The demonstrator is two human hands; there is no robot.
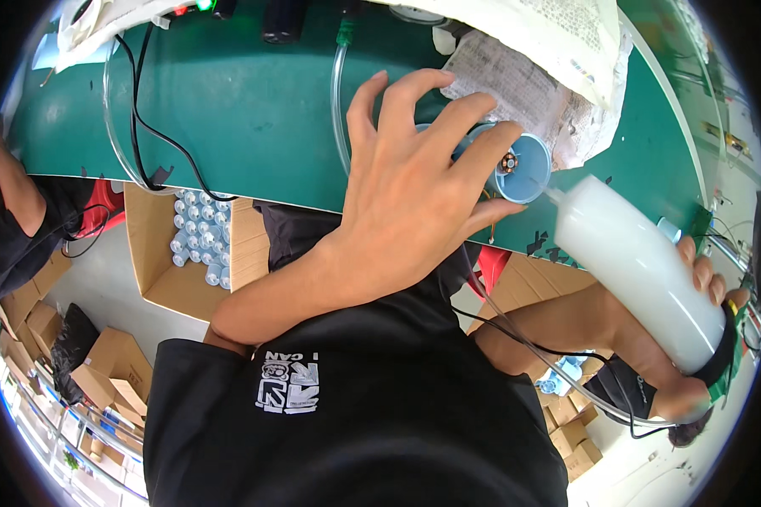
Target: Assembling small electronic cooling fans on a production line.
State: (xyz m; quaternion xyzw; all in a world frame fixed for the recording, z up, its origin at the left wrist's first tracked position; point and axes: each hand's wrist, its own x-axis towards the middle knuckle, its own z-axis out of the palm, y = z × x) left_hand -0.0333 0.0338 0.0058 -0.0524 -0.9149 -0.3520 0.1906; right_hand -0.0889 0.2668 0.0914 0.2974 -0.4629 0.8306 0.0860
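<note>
Room over flat green tabletop (245, 106) btwn thin black cables (134, 103) & clear flexible tube (336, 93); white cylindrical plastic bottle (630, 266) blocks R.

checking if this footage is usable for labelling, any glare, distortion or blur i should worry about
Head view: the green table's right-hand edge bows from the fisheye, with black corners around the picture; head view: soft pale highlights on the white bottle, near-white glare toward the lower-left rim; head view: left hand and blue cup look reasonably sharp, while small background details near the rim are hard to read.
</note>
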